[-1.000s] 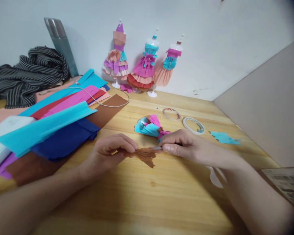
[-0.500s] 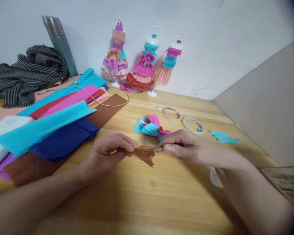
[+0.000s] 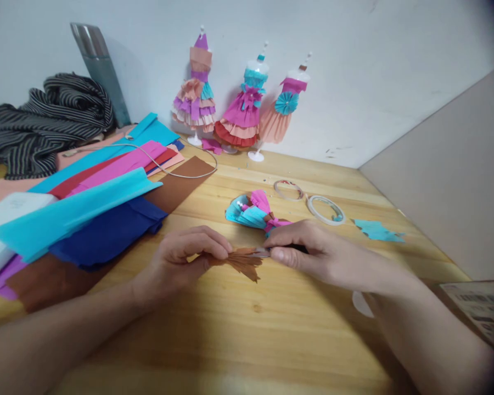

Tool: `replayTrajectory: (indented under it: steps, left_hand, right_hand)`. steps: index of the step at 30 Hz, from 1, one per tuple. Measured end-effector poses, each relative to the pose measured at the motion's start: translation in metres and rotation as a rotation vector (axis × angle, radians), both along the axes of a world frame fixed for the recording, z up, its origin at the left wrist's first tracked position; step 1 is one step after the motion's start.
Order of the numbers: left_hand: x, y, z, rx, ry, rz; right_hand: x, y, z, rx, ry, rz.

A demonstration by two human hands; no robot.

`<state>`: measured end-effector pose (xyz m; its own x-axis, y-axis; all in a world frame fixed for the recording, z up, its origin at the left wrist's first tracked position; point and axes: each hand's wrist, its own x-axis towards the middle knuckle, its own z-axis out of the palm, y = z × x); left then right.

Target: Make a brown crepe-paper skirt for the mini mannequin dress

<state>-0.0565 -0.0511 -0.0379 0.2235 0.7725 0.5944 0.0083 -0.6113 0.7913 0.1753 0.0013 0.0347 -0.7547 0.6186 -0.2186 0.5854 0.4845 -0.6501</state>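
Observation:
My left hand (image 3: 193, 258) pinches the gathered end of a pleated piece of brown crepe paper (image 3: 246, 263), whose fanned, ragged edge points right. My right hand (image 3: 308, 249) is closed on a pair of scissors (image 3: 262, 252); the metal blades reach the paper's upper edge, and most of the dark handle is hidden in my fingers. Just behind the right hand lies a crepe-paper dress (image 3: 249, 214) in turquoise, pink and brown, partly covered by that hand.
Crepe-paper sheets (image 3: 78, 208) and a white box (image 3: 16, 216) lie at left, with a striped cloth (image 3: 57, 120) and bottle (image 3: 101, 71) behind. Several dressed mannequins, one purple-topped (image 3: 200, 82), stand by the wall. Tape rolls (image 3: 326, 210) and a turquoise scrap (image 3: 379, 230) lie right.
The scissors have pushed slightly left, further over the brown paper's edge, as my right hand shifted a little left. My left hand keeps its pinch.

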Motion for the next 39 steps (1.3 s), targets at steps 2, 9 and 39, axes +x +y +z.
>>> replayTrajectory:
  steps: [2,9,39]
  left_hand:
    - [0.0002,-0.0001,0.0000,-0.008,-0.001,-0.008]
    - [0.0001,-0.0008,-0.0010,-0.005,0.002,-0.016]
    - [0.0012,-0.0005,0.0004,0.023,0.038,0.001]
  right_hand:
    - [-0.0011,-0.0016,-0.0004,0.008,-0.013,-0.004]
    - [-0.0034,-0.0033,-0.0019,0.036,-0.014,0.009]
    - [-0.0098,-0.0044,-0.0086,0.017,0.020,0.029]
